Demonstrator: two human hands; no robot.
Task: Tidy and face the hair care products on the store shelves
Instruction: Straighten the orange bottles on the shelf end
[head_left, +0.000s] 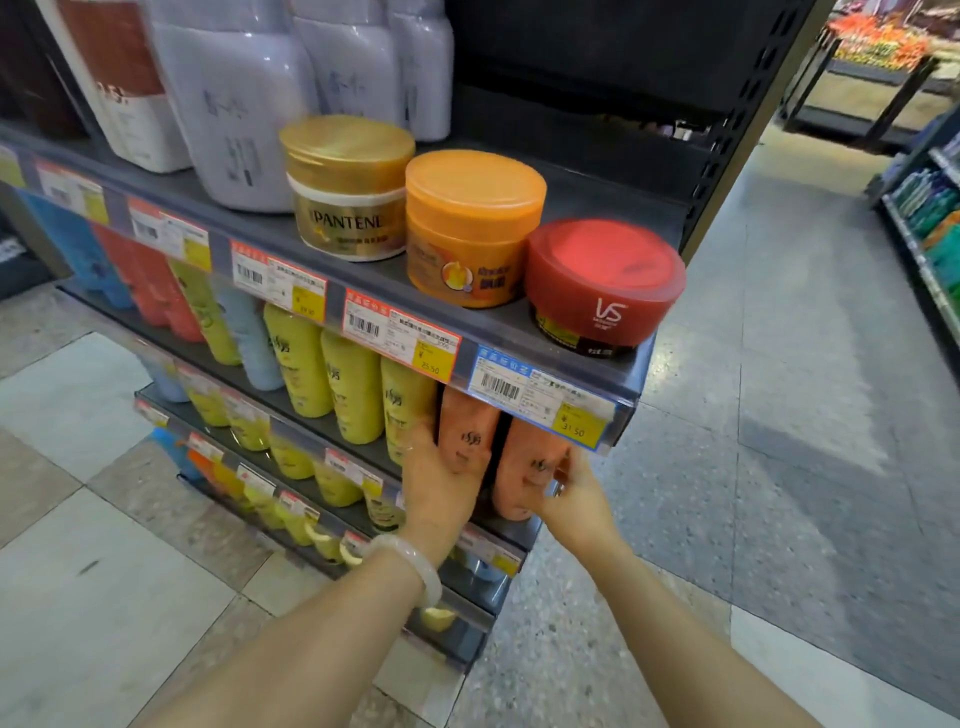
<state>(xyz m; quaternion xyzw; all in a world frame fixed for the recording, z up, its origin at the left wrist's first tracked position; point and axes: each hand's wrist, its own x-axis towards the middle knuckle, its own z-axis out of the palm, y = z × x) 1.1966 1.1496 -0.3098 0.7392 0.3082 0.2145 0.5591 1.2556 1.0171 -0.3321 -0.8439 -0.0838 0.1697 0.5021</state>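
Head view: at the right end of the second shelf (358, 447), under the blue price tag (540, 397), two orange shampoo bottles stand side by side. The left hand (434, 491) wraps the inner orange bottle (467, 428) from its left side, fingers curled round it; a pale bangle (415, 566) sits on that wrist. The right hand (571, 493) pinches the outer orange bottle (524, 478) at its right edge. Yellow shampoo bottles (353, 389) line the shelf just left of them. Above, on the top shelf (587, 192), stand a gold Pantene jar (348, 187), an orange jar (470, 228) and a red VS jar (602, 286).
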